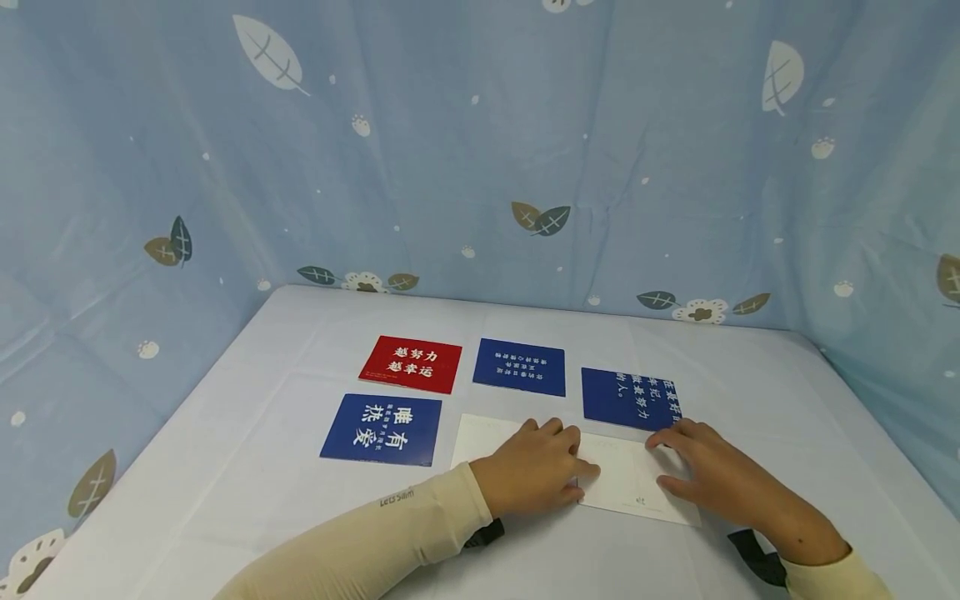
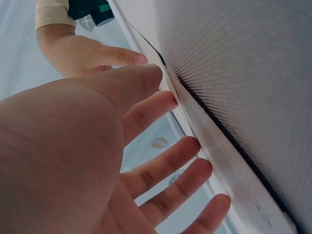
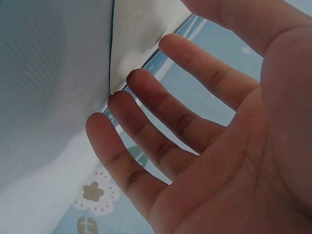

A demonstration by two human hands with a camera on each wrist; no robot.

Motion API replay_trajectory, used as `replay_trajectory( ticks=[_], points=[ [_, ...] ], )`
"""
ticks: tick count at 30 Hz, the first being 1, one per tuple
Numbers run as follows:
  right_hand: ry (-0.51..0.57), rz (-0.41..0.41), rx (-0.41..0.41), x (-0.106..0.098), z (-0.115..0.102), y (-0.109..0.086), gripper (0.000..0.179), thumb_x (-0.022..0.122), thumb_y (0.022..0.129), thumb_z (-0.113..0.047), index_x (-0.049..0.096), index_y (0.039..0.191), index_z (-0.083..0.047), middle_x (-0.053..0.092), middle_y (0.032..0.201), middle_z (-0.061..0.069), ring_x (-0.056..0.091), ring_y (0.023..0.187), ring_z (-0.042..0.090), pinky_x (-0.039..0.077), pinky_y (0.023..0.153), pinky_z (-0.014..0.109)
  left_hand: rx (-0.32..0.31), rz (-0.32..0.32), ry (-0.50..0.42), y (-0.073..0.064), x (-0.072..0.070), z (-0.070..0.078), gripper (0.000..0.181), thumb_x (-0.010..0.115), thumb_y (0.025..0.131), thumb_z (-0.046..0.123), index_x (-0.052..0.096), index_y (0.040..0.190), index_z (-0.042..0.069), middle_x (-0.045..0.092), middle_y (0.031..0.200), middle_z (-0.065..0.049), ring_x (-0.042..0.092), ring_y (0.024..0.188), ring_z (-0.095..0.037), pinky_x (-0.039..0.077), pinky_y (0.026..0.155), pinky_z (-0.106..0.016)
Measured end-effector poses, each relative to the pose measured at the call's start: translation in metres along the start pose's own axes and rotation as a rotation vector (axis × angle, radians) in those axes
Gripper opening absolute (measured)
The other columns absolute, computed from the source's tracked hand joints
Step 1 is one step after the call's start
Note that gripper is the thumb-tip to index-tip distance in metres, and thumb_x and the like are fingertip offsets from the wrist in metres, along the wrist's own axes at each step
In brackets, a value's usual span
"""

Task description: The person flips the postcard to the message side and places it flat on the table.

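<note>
At nine o'clock from the left hand (image 1: 534, 467), left blue card (image 1: 381, 429) flat on table (image 1: 240, 467); at ten, red card (image 1: 411, 364). Left white card (image 1: 480, 435) partly beneath that hand; at twelve, middle blue card (image 1: 519, 367). Loose grip there, fingers spread, tips on the white cards near their covered join, nothing pinched. At three, right white card (image 1: 626, 479), end to end with its twin; at two, right blue card (image 1: 630, 398). Farther toward three, right hand (image 1: 712, 471): wide grip, thumb and fingers apart by right white card's far end.
</note>
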State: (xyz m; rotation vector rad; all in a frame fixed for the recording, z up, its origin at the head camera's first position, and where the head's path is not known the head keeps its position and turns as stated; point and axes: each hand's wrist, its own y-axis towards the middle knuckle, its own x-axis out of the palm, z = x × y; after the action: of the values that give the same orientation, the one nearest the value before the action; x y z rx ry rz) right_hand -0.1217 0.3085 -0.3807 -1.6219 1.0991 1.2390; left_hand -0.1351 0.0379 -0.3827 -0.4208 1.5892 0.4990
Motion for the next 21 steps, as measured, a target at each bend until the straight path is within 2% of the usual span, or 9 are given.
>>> replay_trajectory(
  ticks=[6,10,17,21],
  points=[
    [-0.011,-0.014,-0.015,-0.005,0.0,0.001,0.047,0.085,0.077,-0.027,0.068,0.12,-0.017,0.062,0.122,0.018,0.06,0.111,0.037,0.056,0.088,0.057,-0.008,-0.014,-0.023,0.001,0.003,0.0,0.032,0.066,0.095,0.044,0.067,0.126,0.042,0.062,0.109,0.006,0.052,0.097,-0.011,0.048,0.08,-0.029],
    [-0.047,0.022,-0.043,-0.006,0.002,0.005,0.049,0.08,0.084,-0.031,0.067,0.127,-0.011,0.06,0.129,0.023,0.058,0.118,0.044,0.054,0.09,0.06,-0.003,-0.011,-0.005,0.001,0.004,-0.001,0.031,0.066,0.095,0.044,0.067,0.126,0.043,0.062,0.109,0.006,0.053,0.097,-0.011,0.048,0.079,-0.029],
    [-0.092,0.094,-0.084,-0.008,0.008,0.02,0.06,0.075,0.088,-0.035,0.059,0.138,-0.007,0.049,0.143,0.03,0.049,0.129,0.053,0.047,0.096,0.065,0.001,-0.008,0.002,0.0,0.004,-0.002,0.031,0.065,0.095,0.044,0.066,0.127,0.042,0.062,0.11,0.006,0.053,0.097,-0.011,0.049,0.079,-0.029],
    [-0.07,0.079,-0.084,-0.009,0.015,0.027,0.063,0.072,0.09,-0.038,0.055,0.142,-0.007,0.043,0.148,0.032,0.044,0.132,0.055,0.045,0.097,0.068,0.0,-0.012,-0.008,0.0,0.003,-0.002,0.031,0.065,0.096,0.043,0.066,0.127,0.042,0.062,0.11,0.006,0.053,0.098,-0.011,0.048,0.079,-0.029]
  ],
)
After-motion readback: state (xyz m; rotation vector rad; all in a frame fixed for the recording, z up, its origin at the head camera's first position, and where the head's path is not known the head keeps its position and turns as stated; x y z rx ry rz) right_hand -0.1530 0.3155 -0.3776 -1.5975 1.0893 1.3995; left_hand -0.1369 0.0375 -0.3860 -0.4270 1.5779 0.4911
